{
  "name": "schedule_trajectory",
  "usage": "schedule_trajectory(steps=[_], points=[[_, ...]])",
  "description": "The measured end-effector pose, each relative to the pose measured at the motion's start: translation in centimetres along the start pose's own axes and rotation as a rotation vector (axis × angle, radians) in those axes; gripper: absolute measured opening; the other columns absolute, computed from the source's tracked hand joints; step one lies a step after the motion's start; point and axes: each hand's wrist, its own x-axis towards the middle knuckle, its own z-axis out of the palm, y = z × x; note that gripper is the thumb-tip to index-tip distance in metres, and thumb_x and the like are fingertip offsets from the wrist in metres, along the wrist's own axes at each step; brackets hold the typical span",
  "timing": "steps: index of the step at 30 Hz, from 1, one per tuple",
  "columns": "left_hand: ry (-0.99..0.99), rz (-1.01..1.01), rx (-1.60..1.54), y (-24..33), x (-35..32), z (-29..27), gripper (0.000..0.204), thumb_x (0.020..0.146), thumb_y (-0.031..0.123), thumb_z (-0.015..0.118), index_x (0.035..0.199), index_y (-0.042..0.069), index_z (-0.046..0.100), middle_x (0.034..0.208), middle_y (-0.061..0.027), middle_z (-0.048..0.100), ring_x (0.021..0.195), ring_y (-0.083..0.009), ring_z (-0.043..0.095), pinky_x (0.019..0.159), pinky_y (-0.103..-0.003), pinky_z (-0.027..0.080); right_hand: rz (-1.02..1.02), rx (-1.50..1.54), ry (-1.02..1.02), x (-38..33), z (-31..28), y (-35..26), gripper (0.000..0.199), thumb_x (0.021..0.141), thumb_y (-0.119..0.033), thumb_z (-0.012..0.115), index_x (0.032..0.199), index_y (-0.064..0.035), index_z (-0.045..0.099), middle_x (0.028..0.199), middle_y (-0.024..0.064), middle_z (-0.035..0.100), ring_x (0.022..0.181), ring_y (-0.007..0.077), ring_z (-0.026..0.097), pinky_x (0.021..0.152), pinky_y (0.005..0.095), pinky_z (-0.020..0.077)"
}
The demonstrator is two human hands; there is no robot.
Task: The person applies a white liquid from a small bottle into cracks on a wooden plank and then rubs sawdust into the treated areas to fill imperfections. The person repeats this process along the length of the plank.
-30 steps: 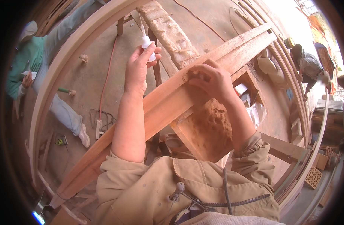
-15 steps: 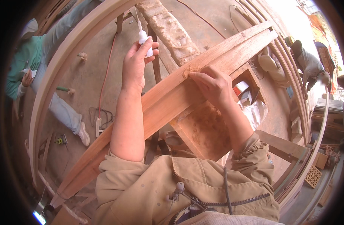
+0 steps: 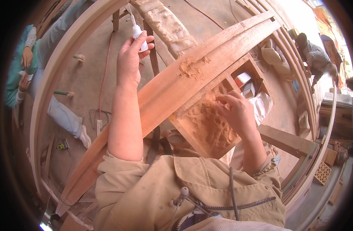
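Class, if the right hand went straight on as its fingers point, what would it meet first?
The right hand would probably meet sawdust in the wooden box; depth is unclear: its fingers may be touching it.

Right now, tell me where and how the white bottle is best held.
Probably best by the wide body of the white bottle, from the near side, where the left hand grips it: that broad part gives the most to hold, while the slim nozzle points away from the wearer and offers less.
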Motion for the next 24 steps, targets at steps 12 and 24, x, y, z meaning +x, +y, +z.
schedule_trajectory(steps=[12,24], points=[[-0.002,0.014,-0.023,-0.1,0.1,0.0,0.03,0.083,0.028,0.064,0.102,0.006,0.057,0.093,-0.006,0.065,0.078,-0.0089,0.06,0.07,-0.021,0.044,-0.062,0.166,0.128,1.5,1.0,-0.4,0.006,0.071,-0.014,0.071,0.075,-0.0102,0.067,0.074,0.0035,0.057,0.065,0.0223,0.059,0.055,0.0329,0.0466],[-0.01,-0.011,-0.012,0.0,0.0,0.5,0.028,0.083,0.029,0.064,0.1,0.006,0.058,0.092,-0.0055,0.064,0.079,-0.0087,0.06,0.069,-0.021,0.044,-0.52,0.075,0.144,11.2,2.0,-1.0,0.019,0.069,-0.02,0.073,0.081,-0.0095,0.063,0.081,0.0024,0.056,0.067,0.0228,0.058,0.06,0.0322,0.0481]])
